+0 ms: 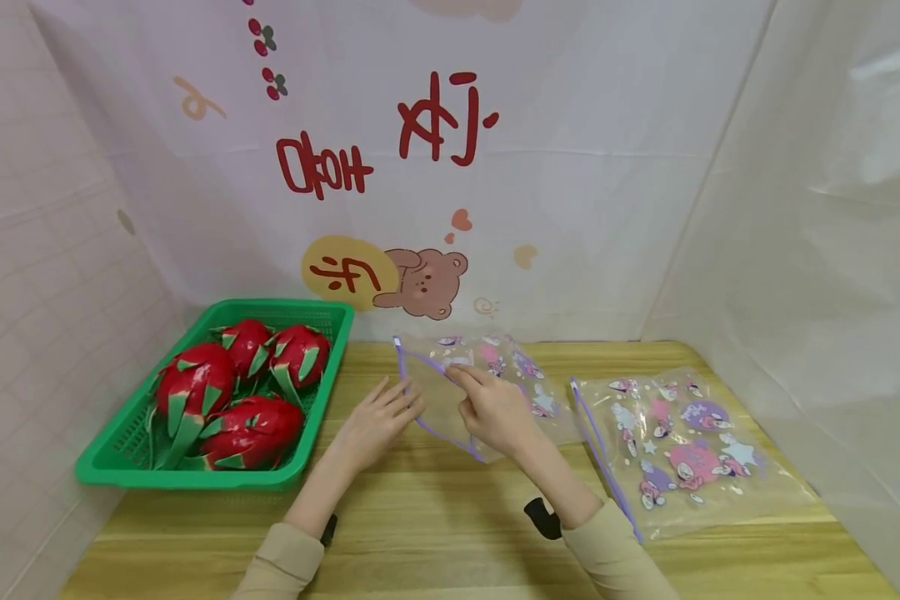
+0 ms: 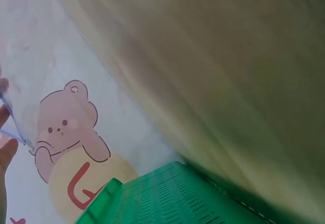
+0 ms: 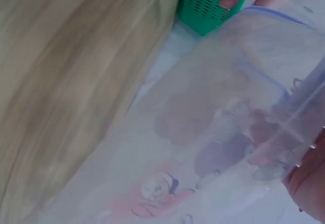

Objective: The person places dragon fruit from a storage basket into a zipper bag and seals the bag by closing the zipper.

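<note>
My feed showed the parted, printed clear zip bag (image 1: 448,412) on the worktop (image 1: 420,525), between the green plastic basket (image 1: 187,478) and a flatter second zip bag (image 1: 692,462). My right hand (image 1: 498,412) pinched one lip; the left hand (image 1: 378,418) lay straight-fingered against the other. I feared the limp film slipping off those loose fingers and collapsing closed.

Zip bags (image 1: 438,408) look glossy plastic, the basket (image 1: 187,478) plastic, the dragon fruits (image 1: 251,429) shiny, the tabletop (image 1: 420,525) smooth wood-grain.
</note>
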The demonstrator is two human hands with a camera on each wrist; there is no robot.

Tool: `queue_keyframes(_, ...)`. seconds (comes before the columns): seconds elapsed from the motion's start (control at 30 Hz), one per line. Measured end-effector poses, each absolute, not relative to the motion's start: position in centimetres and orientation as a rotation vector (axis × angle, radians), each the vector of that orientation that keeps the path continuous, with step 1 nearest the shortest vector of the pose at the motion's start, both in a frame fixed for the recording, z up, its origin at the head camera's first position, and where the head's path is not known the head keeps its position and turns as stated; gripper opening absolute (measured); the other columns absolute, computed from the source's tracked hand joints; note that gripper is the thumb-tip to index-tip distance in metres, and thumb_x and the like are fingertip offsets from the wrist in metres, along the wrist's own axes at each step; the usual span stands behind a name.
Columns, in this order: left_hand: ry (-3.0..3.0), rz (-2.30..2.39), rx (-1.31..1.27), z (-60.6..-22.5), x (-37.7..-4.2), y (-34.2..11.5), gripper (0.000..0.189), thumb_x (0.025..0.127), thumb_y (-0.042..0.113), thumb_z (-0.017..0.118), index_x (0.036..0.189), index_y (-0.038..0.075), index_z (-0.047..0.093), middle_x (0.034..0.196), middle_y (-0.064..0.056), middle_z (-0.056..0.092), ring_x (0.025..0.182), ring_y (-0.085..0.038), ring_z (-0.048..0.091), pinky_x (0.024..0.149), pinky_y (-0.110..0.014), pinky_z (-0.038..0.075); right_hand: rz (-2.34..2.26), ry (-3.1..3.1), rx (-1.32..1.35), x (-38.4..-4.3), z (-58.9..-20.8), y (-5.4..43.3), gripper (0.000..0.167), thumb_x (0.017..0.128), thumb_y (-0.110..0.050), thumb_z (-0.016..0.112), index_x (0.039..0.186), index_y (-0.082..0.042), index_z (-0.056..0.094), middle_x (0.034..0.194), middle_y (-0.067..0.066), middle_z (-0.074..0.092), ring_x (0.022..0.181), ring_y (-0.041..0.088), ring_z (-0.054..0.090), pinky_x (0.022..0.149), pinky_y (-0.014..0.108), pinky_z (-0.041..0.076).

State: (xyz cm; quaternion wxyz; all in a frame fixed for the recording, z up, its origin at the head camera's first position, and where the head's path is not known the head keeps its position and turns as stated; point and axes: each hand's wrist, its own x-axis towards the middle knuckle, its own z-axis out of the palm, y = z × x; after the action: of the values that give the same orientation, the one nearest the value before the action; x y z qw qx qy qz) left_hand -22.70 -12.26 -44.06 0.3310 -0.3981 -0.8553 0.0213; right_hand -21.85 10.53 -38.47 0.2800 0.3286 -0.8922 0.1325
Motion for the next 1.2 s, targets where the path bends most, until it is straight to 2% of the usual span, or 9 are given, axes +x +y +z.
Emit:
queue_keyframes(0.2, -2.205, 0.112, -1.049, -44.5, -22.8, -12.3, 0.039, 0.073, 0.005, 0.075, 0.11, 0.015, 0.07, 0.115, -0.002, 0.071, 0.118, -0.023, 0.061, 0.104, -0.046, 0.044, 0.154, -2.39, 0.822, -21.1, -38.7, 10.8, 0.039, 0.073, -0.004, 0.067, 0.113, -0.005, 0.067, 0.106, 0.008, 0.072, 0.055, 0.01, 0.059, 0.042, 0.014, 0.039)
queue_keyframes(0.27, -2.198, 0.128, -1.049, -44.5, -22.7, -12.4, 0.04, 0.071, 0.005, 0.076, 0.11, 0.016, 0.071, 0.113, -0.002, 0.071, 0.116, -0.022, 0.062, 0.104, -0.045, 0.044, 0.078, -2.399, 0.807, -20.7, -38.6, 10.7, 0.029, 0.073, -0.006, 0.07, 0.102, -0.005, 0.069, 0.09, 0.005, 0.072, 0.05, 0.009, 0.054, 0.041, 0.014, 0.037)
queue_keyframes(0.37, -2.178, 0.115, -1.051, -44.5, -22.7, -12.5, 0.037, 0.072, 0.005, 0.075, 0.108, 0.015, 0.071, 0.108, -0.001, 0.073, 0.111, -0.02, 0.065, 0.103, -0.044, 0.045, -0.017, -2.406, 0.775, -20.1, -38.5, 10.7, 0.01, 0.07, -0.005, 0.071, 0.077, -0.007, 0.065, 0.061, -0.002, 0.06, 0.042, 0.004, 0.03, 0.038, 0.013, 0.022)
queue_keyframes(0.5, -2.148, 0.09, -1.079, -44.7, -22.7, -12.6, 0.035, 0.074, 0.005, 0.072, 0.108, 0.013, 0.071, 0.107, -0.001, 0.073, 0.108, -0.02, 0.066, 0.1, -0.041, 0.048, -0.132, -2.37, 0.719, -20.0, -38.7, 11.0, 0.016, 0.069, -0.002, 0.07, 0.063, -0.01, 0.058, 0.048, -0.006, 0.036, 0.045, 0.004, 0.012, 0.041, 0.014, 0.008)
queue_keyframes(0.67, -2.102, 0.077, -1.145, -44.7, -23.1, -12.3, 0.036, 0.079, 0.004, 0.062, 0.114, 0.01, 0.069, 0.115, -0.006, 0.07, 0.112, -0.023, 0.065, 0.098, -0.039, 0.05, -0.098, -2.262, 0.727, -20.4, -38.9, 11.4, 0.009, 0.072, 0.003, 0.068, 0.073, -0.006, 0.065, 0.053, -0.004, 0.052, 0.042, 0.004, 0.021, 0.037, 0.014, 0.013)
queue_keyframes(0.77, -2.067, 0.078, -1.148, -44.6, -23.4, -12.0, 0.035, 0.08, 0.004, 0.059, 0.113, 0.01, 0.068, 0.116, -0.007, 0.069, 0.113, -0.023, 0.064, 0.1, -0.039, 0.049, -0.037, -2.184, 0.781, -20.6, -38.9, 11.6, 0.012, 0.072, 0.004, 0.07, 0.083, -0.002, 0.068, 0.067, 0.003, 0.068, 0.043, 0.008, 0.05, 0.036, 0.013, 0.035)
queue_keyframes(0.87, -2.039, 0.106, -1.14, -44.6, -23.5, -12.0, 0.033, 0.08, 0.003, 0.058, 0.11, 0.012, 0.068, 0.116, -0.006, 0.069, 0.114, -0.022, 0.063, 0.101, -0.039, 0.048, 0.031, -2.101, 0.838, -20.7, -38.7, 11.8, 0.017, 0.073, 0.004, 0.071, 0.089, 0.0, 0.07, 0.08, 0.01, 0.073, 0.06, 0.018, 0.068, 0.048, 0.018, 0.052)
queue_keyframes(1.03, -1.996, 0.14, -1.116, -44.7, -23.4, -12.0, 0.029, 0.079, 0.005, 0.058, 0.103, 0.015, 0.069, 0.111, -0.003, 0.071, 0.109, -0.02, 0.065, 0.096, -0.038, 0.051, 0.079, -2.022, 0.854, -21.1, -38.6, 12.5, 0.022, 0.074, 0.006, 0.067, 0.095, 0.001, 0.071, 0.086, 0.012, 0.074, 0.071, 0.022, 0.07, 0.056, 0.026, 0.057)
queue_keyframes(1.2, -1.99, 0.144, -1.035, -44.9, -23.1, -11.8, 0.026, 0.081, 0.007, 0.055, 0.101, 0.016, 0.068, 0.103, 0.001, 0.072, 0.101, -0.018, 0.068, 0.087, -0.039, 0.054, -0.013, -2.199, 0.797, -20.9, -38.9, 12.8, 0.033, 0.078, -0.002, 0.072, 0.11, -0.004, 0.068, 0.105, 0.011, 0.072, 0.088, 0.027, 0.071, 0.071, 0.034, 0.059)
